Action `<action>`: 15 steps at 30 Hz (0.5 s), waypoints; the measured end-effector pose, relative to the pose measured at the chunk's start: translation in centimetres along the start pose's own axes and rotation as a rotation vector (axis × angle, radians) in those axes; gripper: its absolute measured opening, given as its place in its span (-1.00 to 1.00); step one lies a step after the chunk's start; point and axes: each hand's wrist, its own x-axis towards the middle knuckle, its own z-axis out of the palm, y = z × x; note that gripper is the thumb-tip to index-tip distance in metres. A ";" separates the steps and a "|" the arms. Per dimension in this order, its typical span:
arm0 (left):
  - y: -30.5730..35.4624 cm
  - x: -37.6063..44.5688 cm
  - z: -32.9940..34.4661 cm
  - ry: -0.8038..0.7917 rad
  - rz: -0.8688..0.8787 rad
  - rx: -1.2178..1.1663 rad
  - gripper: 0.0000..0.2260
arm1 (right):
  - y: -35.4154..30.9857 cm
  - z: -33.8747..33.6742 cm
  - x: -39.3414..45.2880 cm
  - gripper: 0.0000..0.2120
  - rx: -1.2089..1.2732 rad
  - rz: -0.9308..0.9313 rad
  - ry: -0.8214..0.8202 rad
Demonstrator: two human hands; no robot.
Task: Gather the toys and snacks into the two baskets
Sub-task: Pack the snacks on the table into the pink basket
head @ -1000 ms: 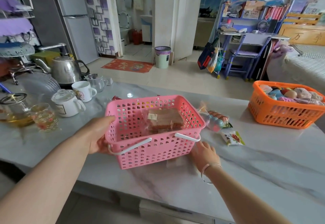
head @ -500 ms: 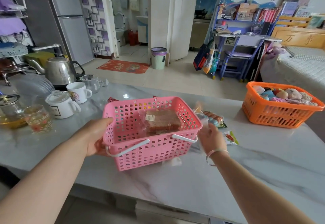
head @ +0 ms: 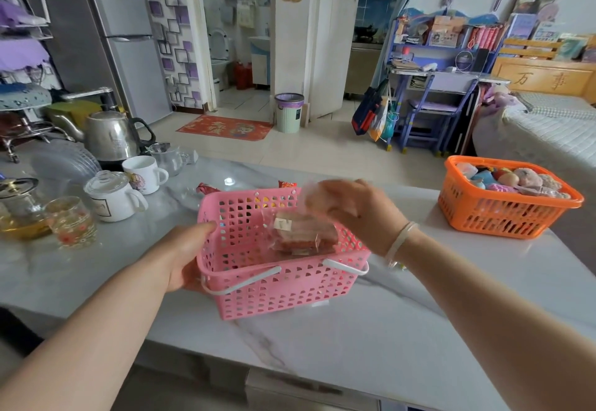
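Note:
A pink perforated basket with white handles stands on the marble table, holding a wrapped brown cake. My left hand grips the basket's left wall. My right hand hovers over the basket's right side, fingers curled round a blurred clear snack packet. An orange basket at the right holds several soft toys. Two red snack wrappers peek out behind the pink basket.
At the table's left stand a lidded white mug, a white cup, a glass of tea, a glass teapot and a steel kettle. Beyond the table's far edge lie a bin and a bed.
My right hand left the table at the basket's front right, took up a clear packet and rose over the basket. The left hand stayed on the basket's left wall.

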 end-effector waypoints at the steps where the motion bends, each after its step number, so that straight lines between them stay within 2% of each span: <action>1: 0.0 0.0 0.1 0.001 0.001 0.001 -0.72 | -0.5 0.3 -0.1 -0.62 -0.011 -0.006 -0.140; 4: 0.0 0.0 0.4 -0.007 0.003 0.017 -0.71 | -1.6 1.6 -0.1 -0.63 -0.056 -0.003 -0.436; 8: -0.1 0.3 0.3 0.004 0.018 0.031 -0.71 | -1.5 2.8 -0.2 -0.80 -0.078 0.056 -0.576; 9: -0.2 0.4 0.2 0.007 0.016 0.027 -0.72 | -1.4 2.9 -0.2 -0.76 -0.074 0.088 -0.595; 12: -0.4 0.8 -0.1 0.021 0.015 0.001 -0.71 | -1.5 3.0 -0.4 -0.48 -0.066 0.186 -0.659; 15: -0.4 1.1 -0.2 0.032 0.014 -0.029 -0.70 | -2.5 2.3 -0.2 -0.46 -0.067 0.183 -0.664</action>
